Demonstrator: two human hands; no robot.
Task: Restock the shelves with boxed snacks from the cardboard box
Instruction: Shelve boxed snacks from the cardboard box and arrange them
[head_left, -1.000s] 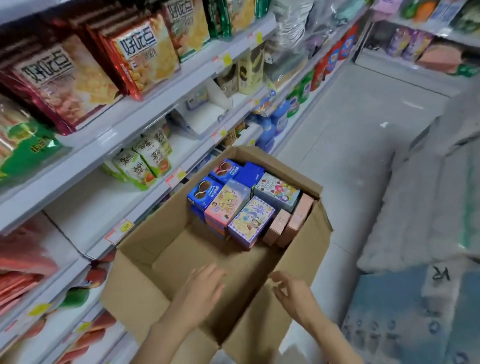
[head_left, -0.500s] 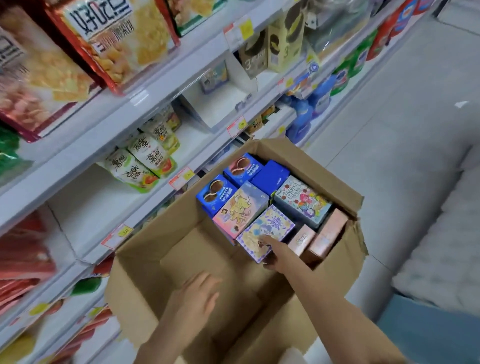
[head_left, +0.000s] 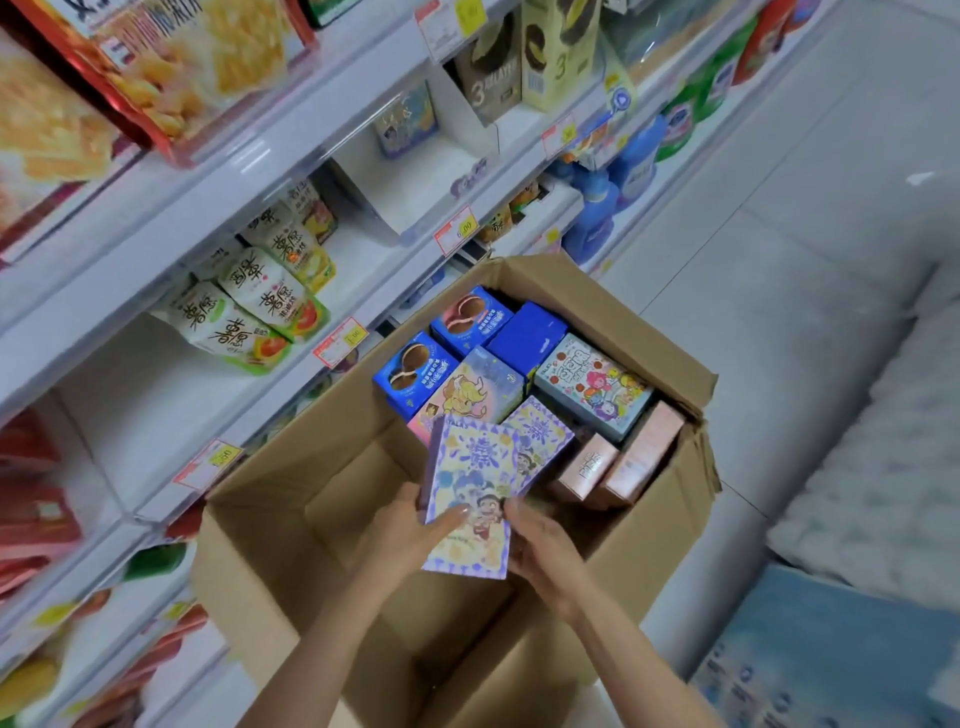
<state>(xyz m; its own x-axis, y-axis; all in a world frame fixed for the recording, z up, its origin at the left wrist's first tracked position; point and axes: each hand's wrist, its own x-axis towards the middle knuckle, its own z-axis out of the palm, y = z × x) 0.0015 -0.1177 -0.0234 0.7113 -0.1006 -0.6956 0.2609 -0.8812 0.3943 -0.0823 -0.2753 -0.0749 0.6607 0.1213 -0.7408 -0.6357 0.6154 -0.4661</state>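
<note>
An open cardboard box (head_left: 654, 525) stands on the floor beside the shelves. Its far half holds several snack boxes: blue ones (head_left: 410, 371), a pink-and-blue one (head_left: 470, 392), a pale blue cartoon one (head_left: 592, 387), pink ones (head_left: 618, 465) and a purple one (head_left: 540, 428). Above the box's near half, both hands hold a purple-and-yellow snack box (head_left: 470, 483) tilted upright. My left hand (head_left: 400, 535) grips its left edge, thumb on the front. My right hand (head_left: 543, 548) grips its lower right edge.
White shelves (head_left: 156, 410) run along the left, with green-and-white snack bags (head_left: 249, 306), red bags higher up, and price tags on the edges. One shelf bay (head_left: 415, 176) holds a single small box. Blue bottles (head_left: 597, 208) stand farther down the aisle. Grey floor lies to the right.
My right hand has lifted the purple-and-yellow box out of the stack toward me. My left hand rose from the box's near side and took hold of its left edge.
</note>
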